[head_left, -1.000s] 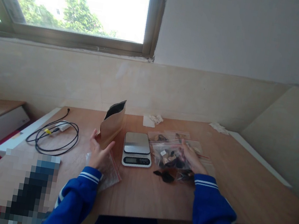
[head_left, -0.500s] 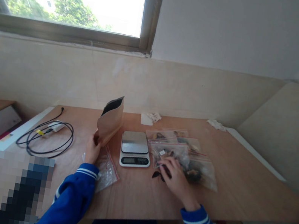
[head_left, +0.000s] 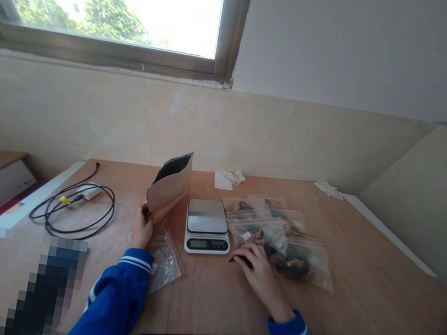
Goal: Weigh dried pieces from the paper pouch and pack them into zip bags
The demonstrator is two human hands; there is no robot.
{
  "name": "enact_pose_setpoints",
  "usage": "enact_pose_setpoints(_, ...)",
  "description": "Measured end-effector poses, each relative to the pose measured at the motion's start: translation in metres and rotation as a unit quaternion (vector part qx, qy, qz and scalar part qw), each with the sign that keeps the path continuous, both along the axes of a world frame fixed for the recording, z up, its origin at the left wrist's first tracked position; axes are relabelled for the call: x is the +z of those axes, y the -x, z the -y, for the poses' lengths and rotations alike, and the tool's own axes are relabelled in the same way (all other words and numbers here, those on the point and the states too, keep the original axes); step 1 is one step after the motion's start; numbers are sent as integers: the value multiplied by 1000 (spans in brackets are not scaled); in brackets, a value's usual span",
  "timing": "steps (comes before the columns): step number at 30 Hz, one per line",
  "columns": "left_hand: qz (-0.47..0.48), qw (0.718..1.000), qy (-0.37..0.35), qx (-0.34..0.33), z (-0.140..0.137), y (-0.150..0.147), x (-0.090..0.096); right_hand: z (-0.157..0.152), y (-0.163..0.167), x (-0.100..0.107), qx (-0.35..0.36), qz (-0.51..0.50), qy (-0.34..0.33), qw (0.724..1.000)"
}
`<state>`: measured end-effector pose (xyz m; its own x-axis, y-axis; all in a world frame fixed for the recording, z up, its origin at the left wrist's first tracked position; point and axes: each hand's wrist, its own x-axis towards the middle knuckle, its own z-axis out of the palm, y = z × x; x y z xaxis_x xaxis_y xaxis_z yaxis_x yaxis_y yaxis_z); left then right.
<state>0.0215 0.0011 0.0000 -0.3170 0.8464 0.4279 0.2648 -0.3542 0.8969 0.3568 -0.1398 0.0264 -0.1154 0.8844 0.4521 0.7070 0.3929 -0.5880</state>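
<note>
My left hand (head_left: pixel 143 229) is closed on the lower edge of a brown kraft paper pouch (head_left: pixel 171 187), which stands tilted with its dark inside showing at the open top. Under that hand lies a clear zip bag (head_left: pixel 168 267) with a red seal line. My right hand (head_left: pixel 256 271) rests low over the table, its fingers curled around a small dark dried piece, mostly hidden by them. Just beyond it are several clear zip bags (head_left: pixel 316 263) with dark and tan dried pieces. Between my hands sits a white kitchen scale (head_left: pixel 208 219); nothing lies on its metal plate.
A black cable (head_left: pixel 110 217) lies coiled around a white adapter (head_left: pixel 90 191) at the left. Crumpled white paper (head_left: pixel 230 179) lies by the back wall, with another scrap (head_left: pixel 328 189) farther right. A pixelated dark patch (head_left: pixel 44 286) covers the near left.
My right fingers have come down and closed over the dark piece beside the bags. My left hand keeps hold of the pouch, whose mouth leans slightly more to the right. The view has shifted slightly.
</note>
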Motion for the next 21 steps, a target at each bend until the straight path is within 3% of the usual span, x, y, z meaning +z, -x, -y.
enact_pose_setpoints(5,7,1000,11,3,6,-2,4,-61,45,30,21,-42,-33,998)
enact_pose_setpoints(10,-1,1000,9,-5,12,-3,5,-113,75,27,20,-62,-36,997)
enact_pose_setpoints(14,-3,1000,15,-1,10,-3,1,-115,69,10,8,-46,-39,998)
enact_pose_setpoints(16,-5,1000,21,5,9,-2,-1,-107,63,12,2,-47,-51,998)
enact_pose_setpoints(18,-4,1000,30,9,7,-2,-3,-97,58,27,5,-78,-73,994)
enact_pose_setpoints(21,6,999,38,6,6,-1,-6,-78,62,70,17,-143,-108,984)
